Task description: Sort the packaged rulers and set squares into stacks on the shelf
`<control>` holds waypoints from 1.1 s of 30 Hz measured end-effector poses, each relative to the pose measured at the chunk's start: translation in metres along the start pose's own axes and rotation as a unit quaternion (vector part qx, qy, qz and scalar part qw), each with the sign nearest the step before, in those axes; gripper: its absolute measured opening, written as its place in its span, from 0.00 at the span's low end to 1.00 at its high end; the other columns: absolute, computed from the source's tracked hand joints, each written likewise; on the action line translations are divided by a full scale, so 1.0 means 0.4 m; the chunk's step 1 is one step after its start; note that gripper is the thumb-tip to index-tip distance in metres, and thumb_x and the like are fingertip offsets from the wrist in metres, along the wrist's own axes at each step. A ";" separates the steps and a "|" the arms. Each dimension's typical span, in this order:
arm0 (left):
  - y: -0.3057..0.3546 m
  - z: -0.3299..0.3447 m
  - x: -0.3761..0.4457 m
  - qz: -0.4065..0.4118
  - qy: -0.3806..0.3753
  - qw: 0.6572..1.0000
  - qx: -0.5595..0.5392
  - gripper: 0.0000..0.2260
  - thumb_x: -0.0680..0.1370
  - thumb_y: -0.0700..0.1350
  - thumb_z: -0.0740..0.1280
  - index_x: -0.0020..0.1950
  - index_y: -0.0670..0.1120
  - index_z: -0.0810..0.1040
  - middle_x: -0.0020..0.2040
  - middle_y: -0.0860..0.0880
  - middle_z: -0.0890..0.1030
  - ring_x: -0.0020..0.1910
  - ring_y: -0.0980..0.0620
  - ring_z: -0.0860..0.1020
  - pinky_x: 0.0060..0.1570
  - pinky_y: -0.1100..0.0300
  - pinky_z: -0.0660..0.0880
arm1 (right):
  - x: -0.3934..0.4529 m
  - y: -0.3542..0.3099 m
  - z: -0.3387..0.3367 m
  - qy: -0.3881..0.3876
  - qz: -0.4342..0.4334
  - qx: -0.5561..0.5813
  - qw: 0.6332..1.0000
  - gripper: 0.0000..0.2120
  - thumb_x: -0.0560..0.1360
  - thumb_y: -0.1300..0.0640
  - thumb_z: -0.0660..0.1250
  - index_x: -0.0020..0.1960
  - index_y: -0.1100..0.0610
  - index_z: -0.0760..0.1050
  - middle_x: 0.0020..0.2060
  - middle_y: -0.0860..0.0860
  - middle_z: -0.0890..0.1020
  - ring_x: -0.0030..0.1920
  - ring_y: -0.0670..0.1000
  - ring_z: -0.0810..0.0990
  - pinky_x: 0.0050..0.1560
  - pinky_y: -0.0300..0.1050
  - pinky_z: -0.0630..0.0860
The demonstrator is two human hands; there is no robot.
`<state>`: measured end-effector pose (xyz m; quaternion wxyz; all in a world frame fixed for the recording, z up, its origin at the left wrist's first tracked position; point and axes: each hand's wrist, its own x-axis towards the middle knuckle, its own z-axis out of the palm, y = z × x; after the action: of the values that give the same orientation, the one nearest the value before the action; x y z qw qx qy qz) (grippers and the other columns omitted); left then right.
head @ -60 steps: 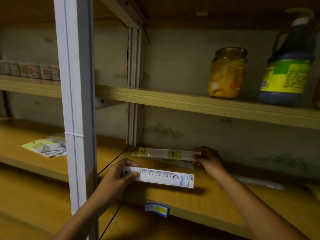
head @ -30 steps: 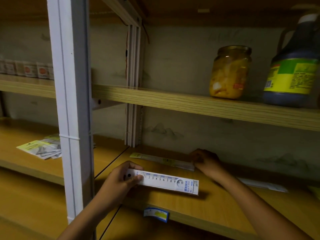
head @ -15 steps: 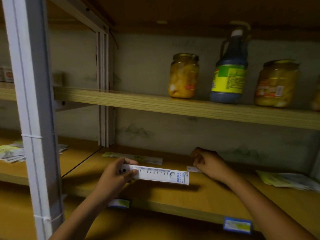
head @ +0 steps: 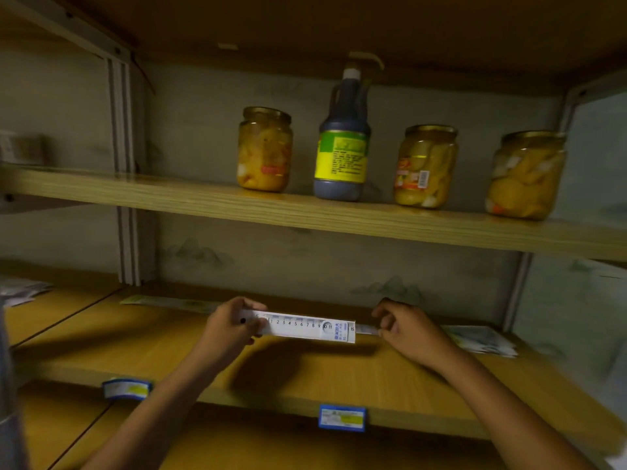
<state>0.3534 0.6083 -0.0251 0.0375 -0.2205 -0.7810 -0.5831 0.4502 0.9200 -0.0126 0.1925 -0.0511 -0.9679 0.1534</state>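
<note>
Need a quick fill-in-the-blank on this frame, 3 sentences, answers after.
1. The left hand grips a white packaged ____ printed with numbers.
2. On the upper shelf the dark bottle stands among ____ glass jars.
3. The right hand pinches a package lying on the ____ shelf.

Answers: ruler; three; lower

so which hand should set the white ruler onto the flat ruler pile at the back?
Left, probably. The left hand already grips the white ruler, and the pile lies just behind it. The right hand pinches another packet's end.
</note>
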 end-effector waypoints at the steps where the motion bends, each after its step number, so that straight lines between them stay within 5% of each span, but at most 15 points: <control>1: 0.004 0.017 0.015 0.001 0.003 1.000 0.011 0.05 0.77 0.35 0.67 0.50 0.44 0.78 0.45 0.44 0.82 0.38 0.49 0.80 0.34 0.59 0.76 | -0.002 0.014 -0.006 0.000 0.002 -0.004 1.000 0.12 0.74 0.58 0.70 0.56 0.48 0.75 0.41 0.42 0.78 0.39 0.40 0.77 0.43 0.38 0.75; 8: 0.005 0.116 0.146 -0.017 -0.024 0.997 0.068 0.08 0.75 0.42 0.70 0.53 0.45 0.78 0.47 0.45 0.81 0.43 0.46 0.79 0.40 0.48 0.77 | -0.002 0.097 -0.032 0.022 0.019 -0.028 0.999 0.13 0.75 0.57 0.70 0.59 0.51 0.76 0.44 0.46 0.79 0.42 0.42 0.77 0.46 0.40 0.76; 15: -0.029 0.209 0.245 -0.042 -0.073 0.985 0.153 0.12 0.76 0.40 0.69 0.59 0.42 0.78 0.54 0.40 0.81 0.46 0.47 0.78 0.40 0.61 0.71 | 0.032 0.146 -0.055 0.045 0.035 -0.058 0.997 0.14 0.75 0.56 0.69 0.60 0.53 0.75 0.50 0.49 0.81 0.52 0.49 0.80 0.53 0.42 0.75; 19: -0.058 0.220 0.262 -0.002 -0.106 0.952 0.286 0.10 0.77 0.44 0.67 0.58 0.46 0.76 0.55 0.44 0.78 0.48 0.49 0.77 0.41 0.59 0.72 | 0.059 0.149 -0.048 0.053 0.049 -0.065 0.995 0.13 0.73 0.56 0.69 0.58 0.50 0.75 0.50 0.46 0.81 0.52 0.47 0.79 0.51 0.41 0.75; 22: -0.072 0.226 0.260 0.027 -0.103 0.927 0.360 0.09 0.77 0.47 0.64 0.54 0.45 0.78 0.56 0.45 0.79 0.52 0.47 0.77 0.52 0.54 0.77 | 0.072 0.140 -0.036 0.046 0.055 -0.065 0.995 0.14 0.74 0.54 0.68 0.58 0.48 0.75 0.49 0.45 0.80 0.50 0.46 0.79 0.48 0.39 0.73; 27: -0.092 0.222 0.261 0.094 -0.107 0.856 0.496 0.15 0.81 0.52 0.55 0.60 0.48 0.75 0.59 0.44 0.72 0.60 0.42 0.70 0.58 0.51 0.71 | 0.085 0.118 -0.017 0.039 0.050 -0.059 0.996 0.14 0.75 0.55 0.68 0.59 0.48 0.75 0.48 0.43 0.79 0.48 0.42 0.76 0.44 0.34 0.69; 33: -0.082 0.191 0.249 0.112 -0.105 0.892 0.426 0.13 0.79 0.52 0.60 0.57 0.47 0.77 0.56 0.45 0.77 0.57 0.43 0.75 0.52 0.53 0.74 | 0.074 0.062 -0.002 0.017 0.022 -0.046 0.999 0.15 0.75 0.56 0.68 0.61 0.52 0.75 0.50 0.48 0.80 0.49 0.45 0.77 0.48 0.39 0.72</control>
<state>0.2663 0.7020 -0.0472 0.1107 -0.3294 -0.9240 -0.1597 0.4241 0.9483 -0.0093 0.2033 -0.0842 -0.9690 0.1122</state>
